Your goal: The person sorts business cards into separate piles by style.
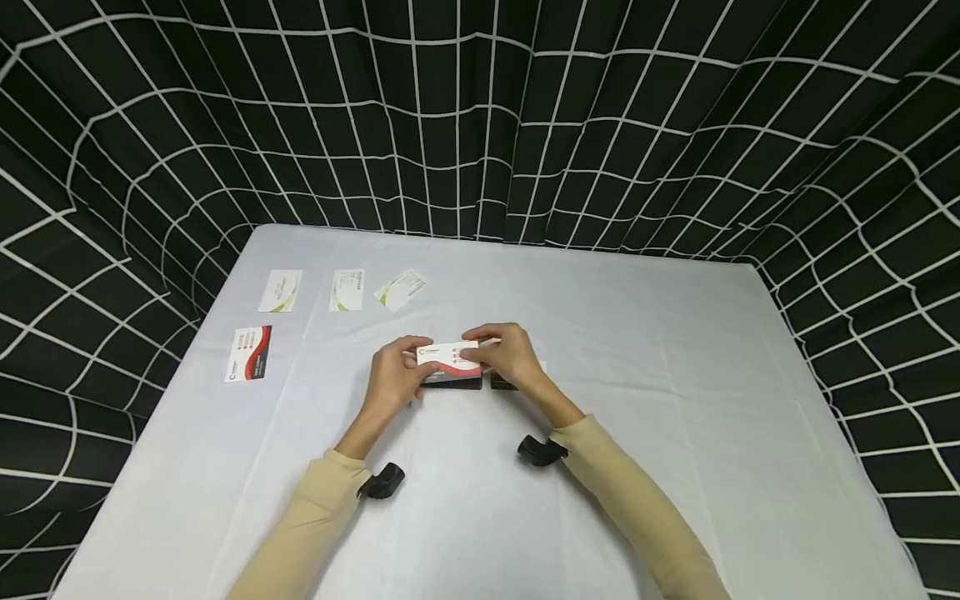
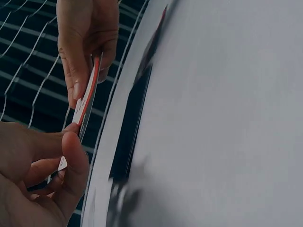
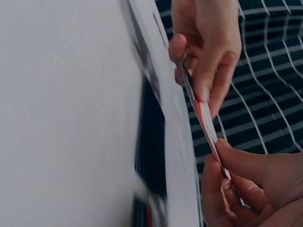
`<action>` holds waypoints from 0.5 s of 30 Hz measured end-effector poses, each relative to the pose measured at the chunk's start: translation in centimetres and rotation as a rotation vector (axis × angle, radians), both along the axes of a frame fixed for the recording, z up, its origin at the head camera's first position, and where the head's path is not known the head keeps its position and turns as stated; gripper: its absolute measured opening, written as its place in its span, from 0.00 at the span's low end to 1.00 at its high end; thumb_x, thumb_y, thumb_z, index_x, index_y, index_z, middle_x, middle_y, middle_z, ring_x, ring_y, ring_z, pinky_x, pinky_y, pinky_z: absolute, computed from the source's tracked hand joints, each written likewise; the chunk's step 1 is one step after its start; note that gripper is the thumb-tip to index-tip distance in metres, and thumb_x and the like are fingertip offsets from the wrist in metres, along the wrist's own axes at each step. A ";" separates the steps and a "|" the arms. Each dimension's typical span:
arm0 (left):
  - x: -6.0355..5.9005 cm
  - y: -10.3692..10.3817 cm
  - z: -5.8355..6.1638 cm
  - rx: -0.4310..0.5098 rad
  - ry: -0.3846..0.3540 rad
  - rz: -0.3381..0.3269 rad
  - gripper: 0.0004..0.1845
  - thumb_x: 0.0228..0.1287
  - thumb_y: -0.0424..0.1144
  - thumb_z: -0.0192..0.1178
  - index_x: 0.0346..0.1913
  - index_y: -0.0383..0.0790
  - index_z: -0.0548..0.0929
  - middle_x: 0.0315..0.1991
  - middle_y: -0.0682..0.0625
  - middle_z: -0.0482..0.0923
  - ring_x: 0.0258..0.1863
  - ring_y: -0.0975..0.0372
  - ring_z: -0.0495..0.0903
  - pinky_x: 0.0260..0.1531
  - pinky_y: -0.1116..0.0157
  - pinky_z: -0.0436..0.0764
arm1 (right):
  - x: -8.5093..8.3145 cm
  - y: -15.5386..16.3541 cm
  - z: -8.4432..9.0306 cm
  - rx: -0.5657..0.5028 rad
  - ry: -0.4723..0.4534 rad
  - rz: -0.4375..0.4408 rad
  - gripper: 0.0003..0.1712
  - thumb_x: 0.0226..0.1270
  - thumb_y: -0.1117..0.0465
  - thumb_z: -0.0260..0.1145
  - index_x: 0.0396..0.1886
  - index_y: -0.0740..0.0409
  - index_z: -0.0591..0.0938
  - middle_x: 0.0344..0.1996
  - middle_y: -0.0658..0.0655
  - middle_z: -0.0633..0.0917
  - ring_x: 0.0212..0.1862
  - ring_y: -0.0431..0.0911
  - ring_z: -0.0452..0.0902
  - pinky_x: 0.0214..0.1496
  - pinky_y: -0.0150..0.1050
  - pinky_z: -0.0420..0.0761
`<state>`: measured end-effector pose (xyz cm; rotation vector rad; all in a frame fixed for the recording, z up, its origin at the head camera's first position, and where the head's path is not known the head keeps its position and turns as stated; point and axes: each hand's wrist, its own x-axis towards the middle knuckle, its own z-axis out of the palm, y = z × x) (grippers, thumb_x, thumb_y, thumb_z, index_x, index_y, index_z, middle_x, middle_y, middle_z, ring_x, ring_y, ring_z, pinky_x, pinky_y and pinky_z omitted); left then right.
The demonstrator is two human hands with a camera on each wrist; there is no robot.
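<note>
Between my two hands a white business card [image 1: 442, 353] with a red and grey wave is held up over the table. My left hand [image 1: 392, 375] pinches its left end between thumb and fingers. At the other end my right hand [image 1: 512, 354] grips it the same way, its thumb on the printed face. Seen nearly edge-on in the left wrist view, the card [image 2: 85, 101] shows a red edge. A flat dark rectangular thing [image 3: 152, 137] lies on the table below, partly covered by the card in the head view.
Another dark flat item [image 1: 501, 382] sits partly hidden under my right wrist. Toward the back left lie three white and green cards [image 1: 281, 291], [image 1: 347, 290], [image 1: 402, 289]. A red, black and white card [image 1: 248, 353] is at the left of the white-covered table [image 1: 675, 467].
</note>
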<state>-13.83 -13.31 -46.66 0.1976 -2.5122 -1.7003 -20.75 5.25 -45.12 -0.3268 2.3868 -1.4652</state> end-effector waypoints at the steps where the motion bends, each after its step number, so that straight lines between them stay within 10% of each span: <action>1: -0.2 0.7 0.1 -0.008 0.009 -0.014 0.20 0.54 0.27 0.71 0.51 0.31 0.83 0.30 0.40 0.80 0.06 0.61 0.73 0.08 0.70 0.69 | 0.0 0.9 0.1 0.000 -0.017 -0.021 0.17 0.56 0.63 0.76 0.46 0.61 0.87 0.40 0.61 0.86 0.24 0.41 0.81 0.28 0.36 0.82; 15: -2.2 7.6 -0.7 -0.257 0.095 -0.143 0.20 0.48 0.32 0.76 0.45 0.28 0.84 0.30 0.45 0.77 0.18 0.64 0.73 0.22 0.69 0.74 | 0.6 8.1 -0.6 0.030 -0.038 -0.184 0.15 0.56 0.65 0.75 0.43 0.65 0.87 0.31 0.61 0.87 0.22 0.40 0.82 0.25 0.32 0.79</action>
